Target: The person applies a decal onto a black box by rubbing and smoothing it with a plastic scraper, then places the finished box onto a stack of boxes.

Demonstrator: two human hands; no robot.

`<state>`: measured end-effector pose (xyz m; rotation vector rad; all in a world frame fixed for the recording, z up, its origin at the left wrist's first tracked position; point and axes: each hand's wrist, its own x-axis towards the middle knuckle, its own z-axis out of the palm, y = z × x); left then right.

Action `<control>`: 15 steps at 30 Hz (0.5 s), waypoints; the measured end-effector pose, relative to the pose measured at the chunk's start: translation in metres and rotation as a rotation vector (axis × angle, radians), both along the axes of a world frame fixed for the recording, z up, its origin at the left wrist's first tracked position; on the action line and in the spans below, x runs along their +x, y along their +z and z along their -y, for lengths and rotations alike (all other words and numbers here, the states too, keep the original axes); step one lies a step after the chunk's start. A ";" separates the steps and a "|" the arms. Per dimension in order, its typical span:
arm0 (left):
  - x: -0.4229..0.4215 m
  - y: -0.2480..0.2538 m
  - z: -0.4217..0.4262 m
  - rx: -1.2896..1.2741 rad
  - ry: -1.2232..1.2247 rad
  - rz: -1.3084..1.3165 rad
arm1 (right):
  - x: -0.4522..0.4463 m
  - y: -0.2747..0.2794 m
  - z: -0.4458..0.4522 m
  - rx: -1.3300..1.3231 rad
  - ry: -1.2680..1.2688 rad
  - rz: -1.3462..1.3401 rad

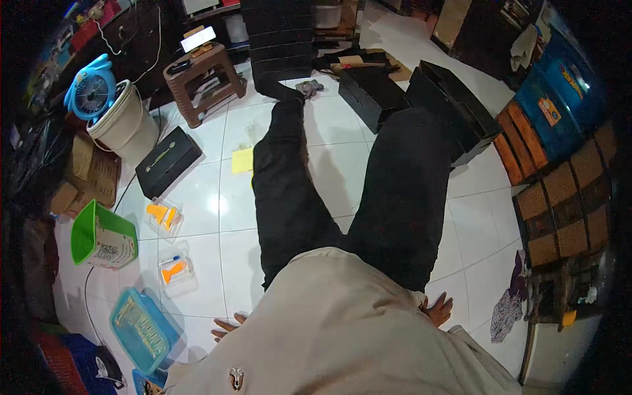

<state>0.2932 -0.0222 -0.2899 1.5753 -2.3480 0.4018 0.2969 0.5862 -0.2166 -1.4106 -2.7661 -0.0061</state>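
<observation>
I sit on the white tiled floor (332, 174) with my legs stretched forward. My left hand (228, 326) rests on the tiles beside my hip, its fingers spread and only partly showing past my shirt. On the other side, my right hand (438, 310) also lies on the floor, fingers apart, holding nothing. Nearest to the left hand are a clear pack with an orange piece (174, 271) and a blue translucent box (141, 332). A second clear pack with an orange scraper-like piece (162, 215) lies farther forward.
To the left stand a green bin (99, 238), a black box (168, 162) and a white bucket (128, 128) with a blue fan (93, 91). A brown stool (205, 80) carries a lit phone (198, 39). Black boxes (374, 95) lie by my right foot; cloth (508, 309) lies right.
</observation>
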 end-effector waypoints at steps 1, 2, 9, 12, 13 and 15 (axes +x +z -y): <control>0.001 0.003 -0.001 0.000 0.005 0.002 | 0.004 -0.006 -0.004 0.027 0.024 -0.016; 0.002 0.004 0.000 0.000 0.009 0.003 | 0.008 -0.016 -0.010 0.025 0.026 -0.015; 0.009 -0.001 -0.007 0.017 0.030 0.008 | -0.001 0.003 0.003 0.039 0.017 -0.044; 0.011 -0.003 -0.020 0.037 0.046 0.008 | 0.011 -0.030 -0.012 0.103 0.040 -0.070; 0.009 -0.004 -0.024 0.042 0.050 0.005 | 0.008 -0.028 -0.010 0.177 0.086 -0.125; 0.003 -0.007 -0.032 0.051 0.057 -0.003 | 0.005 -0.020 -0.010 0.101 0.031 -0.053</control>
